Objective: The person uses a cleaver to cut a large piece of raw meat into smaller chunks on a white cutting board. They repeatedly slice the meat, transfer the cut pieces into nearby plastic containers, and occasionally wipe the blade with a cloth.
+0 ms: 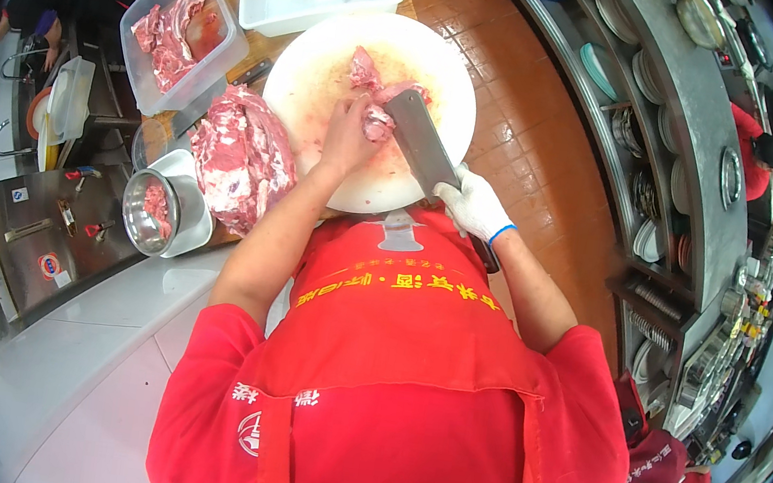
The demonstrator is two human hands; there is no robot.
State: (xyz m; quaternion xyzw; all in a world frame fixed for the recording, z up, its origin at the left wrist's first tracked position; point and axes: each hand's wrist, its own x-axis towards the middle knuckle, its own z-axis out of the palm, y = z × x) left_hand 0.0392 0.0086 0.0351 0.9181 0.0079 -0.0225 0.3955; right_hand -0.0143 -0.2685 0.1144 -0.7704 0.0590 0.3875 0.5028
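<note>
On the round white chopping board point(307, 61) lie several pieces of raw meat point(365, 71). My bare left hand point(350, 134) presses on a piece of meat point(377, 124) near the board's middle, its fingers partly hidden from above. In a white knitted glove, my right hand point(467, 199) grips a meat cleaver point(422, 137). The broad blade lies across the right half of the board, its far end beside the meat. Part of the dark handle shows below the glove.
Left of the board rests a large slab of raw meat point(241, 158). Behind it stand a clear plastic tub point(232, 52) with meat and a white tub point(320, 12). A steel bowl point(131, 225) holds small meat pieces. Shelves of plates point(638, 77) line the right; other people work at both sides.
</note>
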